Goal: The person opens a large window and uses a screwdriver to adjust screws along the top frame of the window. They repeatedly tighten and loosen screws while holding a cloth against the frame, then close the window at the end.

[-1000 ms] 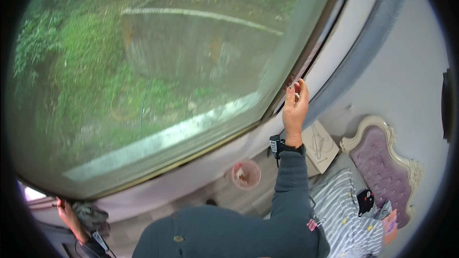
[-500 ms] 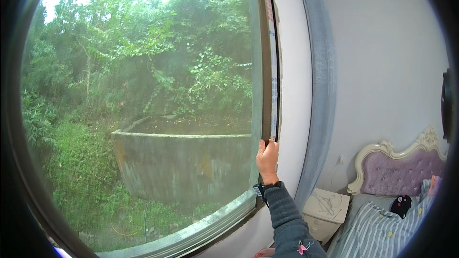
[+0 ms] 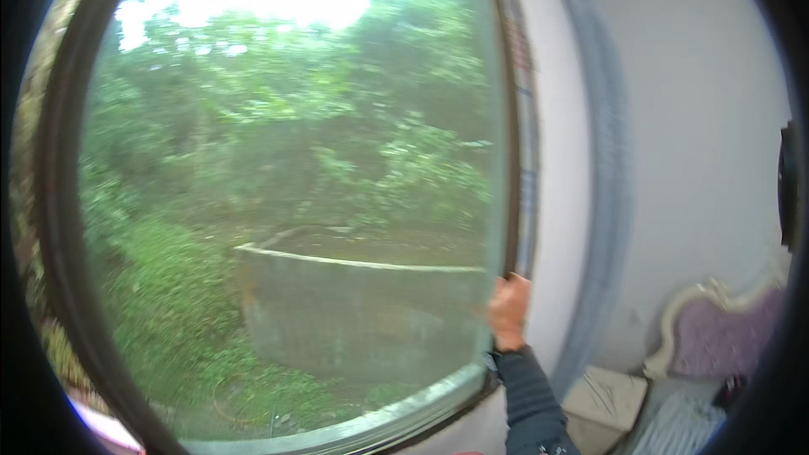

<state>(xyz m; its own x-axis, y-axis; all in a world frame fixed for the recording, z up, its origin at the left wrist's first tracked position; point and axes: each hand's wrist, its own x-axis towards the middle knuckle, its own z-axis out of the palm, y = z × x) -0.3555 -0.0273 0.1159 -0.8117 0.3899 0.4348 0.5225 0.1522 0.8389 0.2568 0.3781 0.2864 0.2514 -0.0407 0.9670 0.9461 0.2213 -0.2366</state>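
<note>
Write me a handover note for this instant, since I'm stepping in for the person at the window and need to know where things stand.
Right hand: gripping the right edge of the window frame, low down, fingers wrapped on it.
Left hand: not in view.
Window: large pane facing green bushes and a concrete wall outside. A narrow strip shows between frame edge and white wall; whether the sash is fully shut cannot be told, as the picture is blurred.
Nearby: purple headboard and a pale nightstand at lower right.
Done: hand is on the frame.
Left: check the gap at the right edge.

window sash (image 3: 295, 227) | dark frame, large glass pane | upright | right edge gripped by right hand (image 3: 510, 312)
</note>
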